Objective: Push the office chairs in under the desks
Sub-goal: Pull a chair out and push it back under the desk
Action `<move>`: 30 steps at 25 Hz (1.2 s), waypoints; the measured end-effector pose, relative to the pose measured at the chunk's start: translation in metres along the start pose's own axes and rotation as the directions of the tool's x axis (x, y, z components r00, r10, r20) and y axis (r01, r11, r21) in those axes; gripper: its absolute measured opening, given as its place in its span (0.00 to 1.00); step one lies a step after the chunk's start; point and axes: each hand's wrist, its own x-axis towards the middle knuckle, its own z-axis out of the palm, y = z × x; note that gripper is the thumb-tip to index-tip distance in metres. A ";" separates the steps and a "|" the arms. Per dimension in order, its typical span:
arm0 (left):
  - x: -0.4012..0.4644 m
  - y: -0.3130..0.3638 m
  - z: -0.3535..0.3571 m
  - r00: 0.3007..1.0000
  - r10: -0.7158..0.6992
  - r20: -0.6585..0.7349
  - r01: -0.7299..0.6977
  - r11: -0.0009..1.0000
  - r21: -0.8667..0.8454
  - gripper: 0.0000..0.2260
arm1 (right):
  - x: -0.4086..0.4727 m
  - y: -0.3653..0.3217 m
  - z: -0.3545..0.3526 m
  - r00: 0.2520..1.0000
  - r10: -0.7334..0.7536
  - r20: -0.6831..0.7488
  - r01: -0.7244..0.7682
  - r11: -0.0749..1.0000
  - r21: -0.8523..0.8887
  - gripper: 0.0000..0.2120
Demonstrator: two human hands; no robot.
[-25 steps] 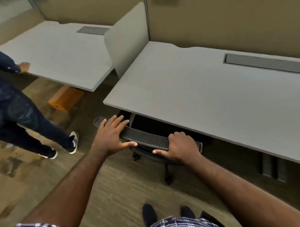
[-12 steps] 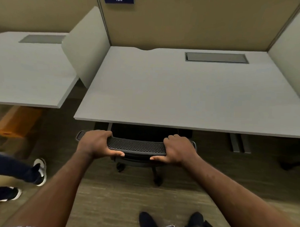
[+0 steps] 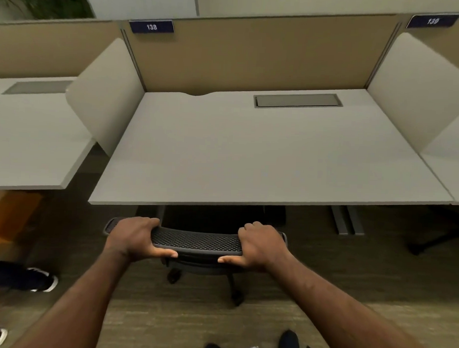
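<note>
Left hand (image 3: 135,238): fingers curled over the top edge of the chair (image 3: 197,241) back near its left end, thumb stretched along the near face, gripping it.
Right hand (image 3: 259,244): gripping the same top edge near its right end, fingers wrapped over, thumb pointing inward along the near face.
Arms: both reach forward and slightly inward from the lower corners, forearms bare.
Chair: black mesh back; seat tucked under the front edge of the desk (image 3: 249,159), only the top of the back and some of the wheeled base showing in front of it.
Desk: pale grey top with a grey hatch (image 3: 297,100) set in near the back right, a number sign (image 3: 151,27) reading 138 on the tan partition (image 3: 253,52) behind, and light side screens at both ends.
Room: similar desks to left and right, brownish carpet (image 3: 166,325), an orange box (image 3: 8,218) under the left desk, another person's shoe (image 3: 43,283) at the left edge.
</note>
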 end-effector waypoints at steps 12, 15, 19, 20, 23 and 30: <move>0.044 0.090 -0.005 0.997 0.064 -0.030 -0.064 0.998 0.020 0.43 | -0.041 0.083 0.000 0.997 0.072 0.011 -0.072 0.996 -0.046 0.47; 0.062 0.123 -0.006 0.997 0.059 -0.045 -0.060 0.998 -0.002 0.43 | -0.050 0.120 -0.002 0.997 0.071 0.000 -0.071 0.995 -0.072 0.47; 0.086 0.163 -0.009 0.997 0.057 -0.060 -0.059 0.998 -0.028 0.44 | -0.060 0.166 -0.002 0.997 0.082 -0.014 -0.083 0.993 -0.089 0.45; 0.092 0.173 -0.009 0.996 0.059 -0.061 -0.062 0.997 -0.036 0.44 | -0.062 0.177 -0.001 0.996 0.085 -0.016 -0.086 0.992 -0.096 0.45; 0.108 0.198 -0.009 0.996 0.065 -0.061 -0.068 0.996 -0.051 0.46 | -0.069 0.206 0.001 0.994 0.102 -0.026 -0.104 0.989 -0.105 0.45; 0.138 0.242 -0.011 0.995 0.042 -0.086 -0.046 0.998 -0.042 0.45 | -0.073 0.259 0.001 0.990 0.140 -0.012 -0.140 0.984 -0.108 0.50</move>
